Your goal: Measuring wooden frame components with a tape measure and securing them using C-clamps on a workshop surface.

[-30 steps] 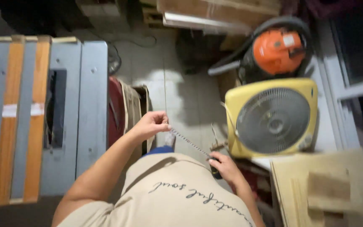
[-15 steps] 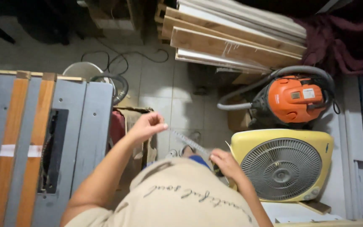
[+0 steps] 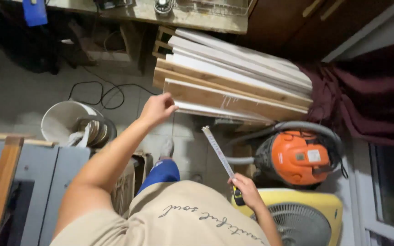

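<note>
A white bucket (image 3: 67, 122) stands on the tiled floor at left, beside a grey table (image 3: 37, 182). The left hand (image 3: 157, 108), fingers loosely curled and holding nothing, reaches to the end of a stack of boards (image 3: 233, 86). The right hand (image 3: 246, 191) grips a tape measure (image 3: 220, 157), its blade extended towards the boards, near an orange vacuum cleaner (image 3: 299, 157) and a yellow fan (image 3: 306, 218).

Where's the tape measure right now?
In the head view, the tape measure sits in the right hand, low and right of centre, its blade angling up-left beside the orange vacuum.
</note>
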